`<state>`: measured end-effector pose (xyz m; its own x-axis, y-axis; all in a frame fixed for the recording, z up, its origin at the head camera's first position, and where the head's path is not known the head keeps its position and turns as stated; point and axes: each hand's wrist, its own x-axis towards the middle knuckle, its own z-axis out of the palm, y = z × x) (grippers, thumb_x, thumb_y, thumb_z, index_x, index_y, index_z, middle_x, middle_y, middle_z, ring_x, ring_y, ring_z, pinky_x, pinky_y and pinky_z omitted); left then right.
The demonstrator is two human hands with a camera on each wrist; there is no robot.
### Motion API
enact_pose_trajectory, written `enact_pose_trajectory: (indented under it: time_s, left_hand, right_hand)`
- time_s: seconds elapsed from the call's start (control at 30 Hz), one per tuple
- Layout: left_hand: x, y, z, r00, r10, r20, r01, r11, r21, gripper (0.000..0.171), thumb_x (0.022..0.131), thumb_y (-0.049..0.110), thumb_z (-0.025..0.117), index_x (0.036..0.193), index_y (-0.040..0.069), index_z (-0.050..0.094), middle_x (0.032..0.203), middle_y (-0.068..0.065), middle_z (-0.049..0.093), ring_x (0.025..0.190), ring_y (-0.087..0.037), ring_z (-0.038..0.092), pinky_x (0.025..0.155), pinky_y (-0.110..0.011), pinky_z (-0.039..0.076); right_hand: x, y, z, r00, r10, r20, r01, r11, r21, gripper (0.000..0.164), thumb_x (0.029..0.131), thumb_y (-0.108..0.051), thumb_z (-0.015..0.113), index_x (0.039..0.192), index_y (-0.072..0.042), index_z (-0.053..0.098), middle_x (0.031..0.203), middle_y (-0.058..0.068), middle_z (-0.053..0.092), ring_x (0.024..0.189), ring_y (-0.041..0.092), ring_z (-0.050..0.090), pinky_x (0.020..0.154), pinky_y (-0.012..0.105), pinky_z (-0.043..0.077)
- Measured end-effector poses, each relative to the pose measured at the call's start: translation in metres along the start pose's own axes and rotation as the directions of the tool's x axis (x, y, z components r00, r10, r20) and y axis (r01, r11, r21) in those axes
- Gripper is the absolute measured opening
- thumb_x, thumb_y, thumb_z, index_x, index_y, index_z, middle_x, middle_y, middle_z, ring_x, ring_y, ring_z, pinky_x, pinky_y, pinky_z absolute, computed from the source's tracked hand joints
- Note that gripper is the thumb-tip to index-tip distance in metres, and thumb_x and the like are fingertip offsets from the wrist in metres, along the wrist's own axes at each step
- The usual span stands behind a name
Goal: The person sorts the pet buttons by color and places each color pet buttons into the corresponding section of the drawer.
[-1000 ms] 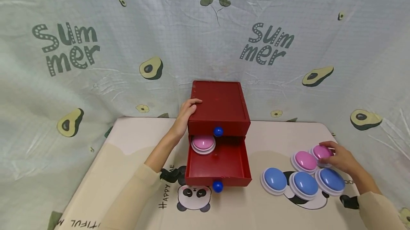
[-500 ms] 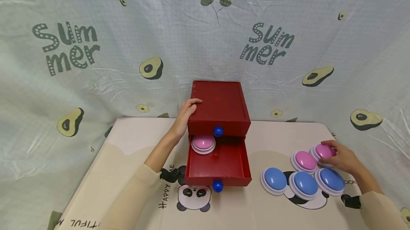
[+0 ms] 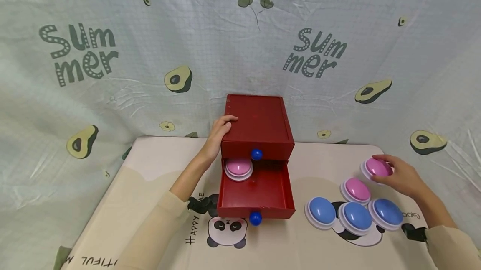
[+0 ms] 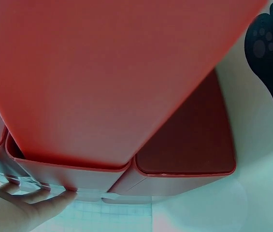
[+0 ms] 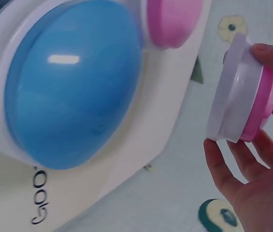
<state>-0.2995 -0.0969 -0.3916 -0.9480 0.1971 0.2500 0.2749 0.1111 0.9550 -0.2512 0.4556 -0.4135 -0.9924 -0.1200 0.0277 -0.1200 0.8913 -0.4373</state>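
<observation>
In the head view my right hand (image 3: pixel 405 179) grips a pink push button (image 3: pixel 378 167) with a white base, held above the table. The right wrist view shows thumb and fingers around the base of that button (image 5: pixel 237 96). My left hand (image 3: pixel 217 137) rests on the left side and top edge of a red two-drawer cabinet (image 3: pixel 255 117). Its lower drawer (image 3: pixel 259 192) is pulled out, with another pink button (image 3: pixel 239 167) in the back left corner. In the left wrist view the fingers (image 4: pixel 54 205) touch the cabinet's side.
A pink button (image 3: pixel 358 189) and three blue buttons (image 3: pixel 322 210) lie on the table right of the cabinet. Blue knobs (image 3: pixel 255 219) are on the drawer fronts. A patterned curtain (image 3: pixel 150 52) hangs behind the table (image 3: pixel 161 157).
My right hand has lifted the far pink button off the table, up and away from the other buttons. The left hand stays on the cabinet.
</observation>
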Motion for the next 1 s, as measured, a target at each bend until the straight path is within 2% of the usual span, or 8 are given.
enact_pose_trajectory:
  time_s: [0.23,0.5,0.6,0.73,0.87,1.0]
  left_hand:
    - [-0.001,0.003,0.000,1.000,-0.005,0.005,0.005,1.000,-0.004,0.043,0.107,0.031,0.034,0.142,0.014,0.052,0.157,-0.012,0.032,0.146,-0.030,0.026,0.118,-0.054,0.022]
    - [-0.002,0.003,-0.002,1.000,-0.013,0.005,0.013,1.000,0.014,0.043,0.107,0.033,0.033,0.142,0.017,0.052,0.159,-0.009,0.029,0.148,-0.029,0.024,0.119,-0.057,0.022]
    - [-0.001,0.003,-0.002,1.000,-0.008,0.004,0.008,1.000,0.015,0.043,0.107,0.034,0.034,0.142,0.017,0.052,0.160,-0.009,0.029,0.148,-0.029,0.024,0.119,-0.057,0.022]
    - [-0.001,0.003,-0.001,1.000,-0.002,0.005,0.002,1.000,0.015,0.043,0.107,0.033,0.034,0.142,0.016,0.052,0.160,-0.010,0.029,0.148,-0.029,0.024,0.119,-0.056,0.021]
    - [-0.001,0.001,0.000,1.000,-0.006,0.009,0.006,1.000,0.010,0.043,0.107,0.033,0.033,0.142,0.015,0.052,0.160,-0.010,0.029,0.148,-0.029,0.024,0.119,-0.057,0.021]
    - [-0.002,0.000,0.000,1.000,-0.010,0.010,0.010,1.000,0.005,0.044,0.107,0.034,0.033,0.143,0.016,0.051,0.159,-0.010,0.029,0.148,-0.030,0.024,0.118,-0.058,0.022]
  right_hand:
    - [0.002,-0.032,-0.002,0.995,-0.098,-0.032,0.097,0.995,-0.007,0.073,0.083,-0.026,0.085,0.142,0.002,0.052,0.135,0.035,0.055,0.116,0.056,0.055,0.085,0.065,0.056]
    - [0.007,-0.070,-0.005,0.981,-0.193,-0.036,0.192,0.981,-0.029,0.073,0.079,-0.024,0.089,0.140,-0.002,0.056,0.134,0.029,0.059,0.115,0.049,0.059,0.081,0.053,0.058]
    - [0.007,-0.085,-0.007,0.972,-0.234,-0.040,0.232,0.972,-0.032,0.073,0.078,-0.023,0.090,0.140,-0.003,0.057,0.134,0.027,0.060,0.114,0.047,0.060,0.078,0.036,0.058]
    - [0.007,-0.102,-0.007,0.958,-0.284,-0.043,0.282,0.958,-0.042,0.072,0.077,-0.025,0.089,0.139,-0.005,0.058,0.131,0.024,0.062,0.112,0.043,0.061,0.074,0.022,0.050]
    - [0.006,-0.116,-0.006,0.946,-0.320,-0.051,0.317,0.947,-0.053,0.070,0.077,-0.026,0.088,0.138,-0.008,0.059,0.130,0.020,0.064,0.110,0.039,0.063,0.074,0.030,0.055]
    - [0.006,-0.128,-0.005,0.934,-0.353,-0.059,0.349,0.935,-0.065,0.069,0.077,-0.026,0.088,0.139,-0.012,0.060,0.130,0.014,0.064,0.109,0.033,0.065,0.075,0.032,0.058]
